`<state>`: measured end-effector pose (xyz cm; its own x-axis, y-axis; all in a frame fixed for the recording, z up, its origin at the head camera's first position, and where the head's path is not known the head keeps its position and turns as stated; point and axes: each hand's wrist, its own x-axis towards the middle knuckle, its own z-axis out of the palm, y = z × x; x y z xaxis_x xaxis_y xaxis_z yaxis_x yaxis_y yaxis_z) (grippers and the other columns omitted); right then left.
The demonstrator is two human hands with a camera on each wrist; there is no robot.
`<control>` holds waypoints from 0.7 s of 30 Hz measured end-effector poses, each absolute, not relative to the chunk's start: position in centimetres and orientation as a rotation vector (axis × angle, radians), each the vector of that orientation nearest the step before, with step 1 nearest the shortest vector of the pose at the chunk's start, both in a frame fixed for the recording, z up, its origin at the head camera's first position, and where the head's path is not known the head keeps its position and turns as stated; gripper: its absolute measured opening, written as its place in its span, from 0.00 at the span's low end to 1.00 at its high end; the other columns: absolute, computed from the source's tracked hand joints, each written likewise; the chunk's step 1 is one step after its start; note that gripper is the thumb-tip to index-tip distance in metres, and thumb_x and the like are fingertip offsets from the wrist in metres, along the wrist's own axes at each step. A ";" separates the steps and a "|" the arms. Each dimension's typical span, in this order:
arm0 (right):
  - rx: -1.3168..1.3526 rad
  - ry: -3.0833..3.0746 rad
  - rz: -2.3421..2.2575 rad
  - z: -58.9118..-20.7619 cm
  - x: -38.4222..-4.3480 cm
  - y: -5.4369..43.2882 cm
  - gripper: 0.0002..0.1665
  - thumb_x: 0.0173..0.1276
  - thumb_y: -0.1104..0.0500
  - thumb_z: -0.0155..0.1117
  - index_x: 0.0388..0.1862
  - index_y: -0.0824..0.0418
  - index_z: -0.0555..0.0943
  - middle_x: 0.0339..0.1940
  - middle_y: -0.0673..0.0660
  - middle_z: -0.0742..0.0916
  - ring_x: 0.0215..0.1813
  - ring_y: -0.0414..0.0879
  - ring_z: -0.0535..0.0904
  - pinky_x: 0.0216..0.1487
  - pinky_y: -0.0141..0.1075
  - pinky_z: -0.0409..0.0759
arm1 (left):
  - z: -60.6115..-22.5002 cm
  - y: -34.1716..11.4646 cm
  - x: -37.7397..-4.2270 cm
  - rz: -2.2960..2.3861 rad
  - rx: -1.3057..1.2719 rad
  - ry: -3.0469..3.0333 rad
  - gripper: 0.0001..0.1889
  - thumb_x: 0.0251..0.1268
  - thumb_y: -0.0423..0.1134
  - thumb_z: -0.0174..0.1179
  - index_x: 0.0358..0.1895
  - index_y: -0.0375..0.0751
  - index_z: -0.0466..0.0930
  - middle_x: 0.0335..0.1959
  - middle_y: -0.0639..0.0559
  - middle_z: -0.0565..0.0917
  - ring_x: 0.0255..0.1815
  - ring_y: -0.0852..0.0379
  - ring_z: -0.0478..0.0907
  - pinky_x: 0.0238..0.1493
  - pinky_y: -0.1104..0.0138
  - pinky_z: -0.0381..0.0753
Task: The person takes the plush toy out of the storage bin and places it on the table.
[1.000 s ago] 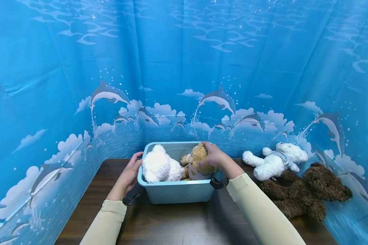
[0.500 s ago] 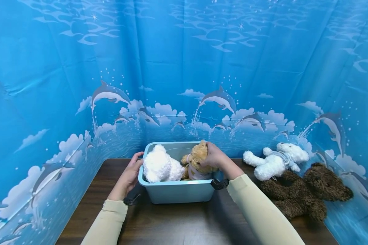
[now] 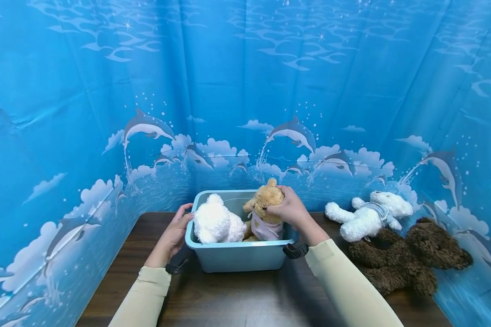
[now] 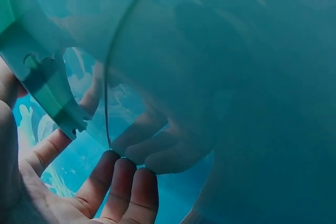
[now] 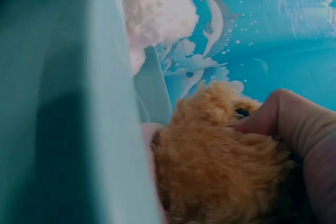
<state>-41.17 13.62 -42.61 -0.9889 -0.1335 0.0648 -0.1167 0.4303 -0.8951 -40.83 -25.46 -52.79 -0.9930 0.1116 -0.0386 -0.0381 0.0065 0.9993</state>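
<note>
A light-blue plastic bin (image 3: 245,260) stands on the dark wooden table. My left hand (image 3: 176,234) grips its left end; in the left wrist view the thumb and index finger are at the rim (image 4: 50,90), and the other fingertips touch the outer wall. Inside, on the left, sits a fluffy white stuffed toy (image 3: 213,220). My right hand (image 3: 293,210) holds a tan teddy bear (image 3: 267,200) by the head, thumb on the face beside the dark eye. This bear wears a pale pink cloth (image 3: 266,228), and its head rises above the rim while its lower body is hidden by the wall.
To the right of the bin lie a white teddy bear (image 3: 362,220) with a grey cloth and a dark brown teddy bear (image 3: 401,261). A blue dolphin-print curtain (image 3: 245,91) hangs behind and at both sides of the table (image 3: 237,299).
My right hand has drawn the tan bear's head up a little and turned it more upright, so more of the pink cloth shows. The left hand stays at the bin's rim.
</note>
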 end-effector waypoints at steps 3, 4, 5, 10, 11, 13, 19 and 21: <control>-0.273 2.691 -1.704 -42.3 -40.7 13.9 0.50 0.64 0.62 0.78 0.84 0.53 0.67 0.73 0.60 0.75 0.71 0.61 0.77 0.65 0.59 0.83 | -53.0 -25.6 -40.9 2.132 0.067 2.168 0.34 0.85 0.63 0.53 0.83 0.58 0.56 0.70 0.44 0.72 0.65 0.51 0.76 0.58 0.65 0.86; -0.300 2.713 -1.705 -42.1 -40.6 14.0 0.50 0.65 0.61 0.78 0.84 0.53 0.67 0.74 0.60 0.75 0.71 0.62 0.77 0.65 0.60 0.83 | -53.0 -25.7 -40.9 2.136 0.060 2.171 0.34 0.85 0.64 0.54 0.83 0.58 0.57 0.69 0.44 0.73 0.64 0.51 0.77 0.57 0.65 0.86; -0.322 2.731 -1.705 -41.9 -40.4 14.0 0.50 0.64 0.61 0.79 0.84 0.52 0.67 0.74 0.60 0.76 0.71 0.62 0.77 0.65 0.61 0.82 | -53.1 -25.8 -40.9 2.138 0.053 2.174 0.34 0.84 0.64 0.54 0.83 0.58 0.57 0.69 0.44 0.73 0.64 0.51 0.77 0.56 0.65 0.87; -0.423 2.827 -1.636 -41.4 -39.9 13.8 0.51 0.63 0.59 0.79 0.83 0.51 0.67 0.73 0.58 0.77 0.69 0.60 0.78 0.62 0.59 0.84 | -53.0 -26.2 -41.0 2.147 0.049 2.181 0.34 0.84 0.64 0.53 0.83 0.58 0.57 0.68 0.44 0.74 0.62 0.51 0.78 0.55 0.63 0.89; -0.428 2.839 -1.633 -41.4 -39.8 13.7 0.51 0.63 0.60 0.79 0.83 0.51 0.68 0.72 0.57 0.77 0.68 0.59 0.79 0.62 0.59 0.84 | -53.0 -26.2 -41.1 2.144 0.050 2.184 0.34 0.84 0.64 0.53 0.83 0.58 0.57 0.69 0.44 0.74 0.63 0.51 0.78 0.55 0.63 0.89; -0.449 2.868 -1.631 -41.5 -39.6 13.5 0.50 0.62 0.60 0.79 0.83 0.51 0.68 0.70 0.57 0.77 0.67 0.58 0.79 0.61 0.58 0.84 | -52.9 -26.1 -41.0 2.138 0.046 2.185 0.34 0.84 0.65 0.53 0.83 0.58 0.57 0.70 0.44 0.74 0.64 0.50 0.77 0.56 0.62 0.88; -0.537 2.947 -1.648 -41.4 -39.1 13.0 0.50 0.60 0.63 0.79 0.81 0.50 0.70 0.67 0.57 0.79 0.64 0.57 0.79 0.59 0.58 0.83 | -53.1 -25.9 -40.8 2.119 0.051 2.184 0.34 0.84 0.65 0.54 0.83 0.60 0.57 0.72 0.45 0.72 0.67 0.47 0.76 0.61 0.55 0.87; -0.573 2.987 -1.645 -41.0 -38.8 12.9 0.51 0.59 0.63 0.79 0.81 0.49 0.70 0.68 0.56 0.79 0.64 0.57 0.79 0.59 0.58 0.83 | -53.0 -25.8 -40.8 2.119 0.057 2.184 0.34 0.84 0.65 0.53 0.83 0.60 0.56 0.73 0.45 0.71 0.69 0.46 0.75 0.62 0.55 0.87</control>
<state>-38.84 12.89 -41.02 -0.8969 -0.1313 0.4223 -0.4271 0.5049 -0.7501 -40.78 -25.79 -53.03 -0.9945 0.0950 -0.0441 -0.0412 0.0325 0.9986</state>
